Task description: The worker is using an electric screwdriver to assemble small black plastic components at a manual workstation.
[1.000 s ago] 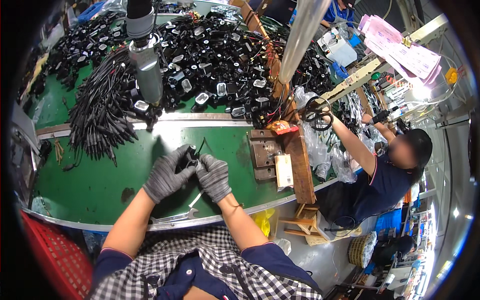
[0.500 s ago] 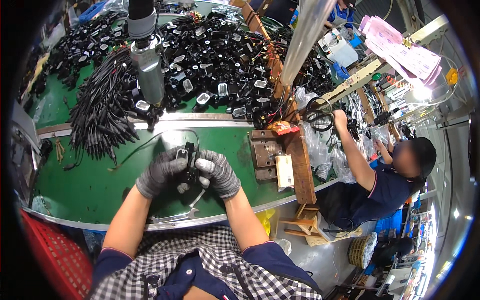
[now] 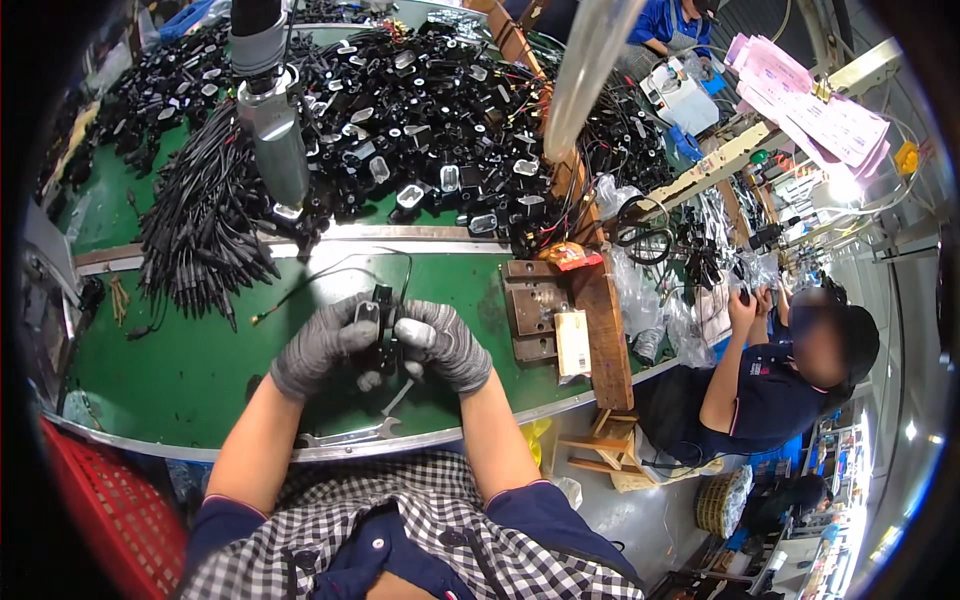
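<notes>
At the right end of the green table we see a small cream rectangular card label (image 3: 572,342) lying against a long wooden block. Just above it sits a crumpled orange-and-red foil wrapper (image 3: 570,256). Clear plastic bags (image 3: 640,295) bunch past the table's right edge. Up at the far right, pink rectangular paper sheets (image 3: 812,110) hang in a row from a pale overhead rail. We see no screens.
</notes>
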Motion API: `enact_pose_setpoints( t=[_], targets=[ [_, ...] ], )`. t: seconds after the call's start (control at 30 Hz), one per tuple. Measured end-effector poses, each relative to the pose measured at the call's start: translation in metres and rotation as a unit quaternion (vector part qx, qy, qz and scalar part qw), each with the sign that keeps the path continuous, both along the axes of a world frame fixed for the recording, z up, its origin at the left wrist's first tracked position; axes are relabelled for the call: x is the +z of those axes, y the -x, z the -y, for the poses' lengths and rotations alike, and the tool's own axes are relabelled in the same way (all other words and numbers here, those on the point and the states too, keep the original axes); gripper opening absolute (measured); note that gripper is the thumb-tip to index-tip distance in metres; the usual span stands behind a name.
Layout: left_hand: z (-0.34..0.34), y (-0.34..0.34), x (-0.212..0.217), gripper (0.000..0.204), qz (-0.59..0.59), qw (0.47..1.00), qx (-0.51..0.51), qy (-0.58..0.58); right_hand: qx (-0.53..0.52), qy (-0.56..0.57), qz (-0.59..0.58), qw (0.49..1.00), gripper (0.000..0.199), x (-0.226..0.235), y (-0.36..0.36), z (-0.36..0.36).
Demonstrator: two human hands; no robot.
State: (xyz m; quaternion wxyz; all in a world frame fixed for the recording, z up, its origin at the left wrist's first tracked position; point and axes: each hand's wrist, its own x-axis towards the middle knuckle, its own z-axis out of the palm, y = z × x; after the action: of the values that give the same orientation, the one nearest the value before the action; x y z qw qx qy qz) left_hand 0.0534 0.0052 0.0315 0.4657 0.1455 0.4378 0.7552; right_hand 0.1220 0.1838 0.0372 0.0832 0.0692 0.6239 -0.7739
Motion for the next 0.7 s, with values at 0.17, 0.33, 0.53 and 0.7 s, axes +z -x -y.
enact_pose_setpoints(
  t=[0.17, 0.33, 0.53, 0.7],
  targets=[
    [-0.004, -0.006, -0.012, 0.058, -0.157, 0.983, 0.047, 0.084, -0.028, -0.127, -0.034, 0.991, 0.025, -0.019, 0.004, 0.006],
    [-0.014, -0.009, -0.013, 0.059, -0.422, 0.868, 0.088, 0.246, -0.114, -0.24, -0.044, 0.963, 0.026, -0.048, 0.0, 0.013],
    [-0.01, -0.006, -0.014, 0.058, -0.425, 0.857, 0.104, 0.272, -0.099, -0.297, -0.148, 0.938, 0.025, -0.031, 0.009, 0.009],
    [0.002, 0.007, -0.012, 0.056, -0.013, 0.999, -0.037, 0.004, 0.049, 0.009, 0.023, 0.998, 0.023, 0.009, -0.001, -0.004]
  ],
)
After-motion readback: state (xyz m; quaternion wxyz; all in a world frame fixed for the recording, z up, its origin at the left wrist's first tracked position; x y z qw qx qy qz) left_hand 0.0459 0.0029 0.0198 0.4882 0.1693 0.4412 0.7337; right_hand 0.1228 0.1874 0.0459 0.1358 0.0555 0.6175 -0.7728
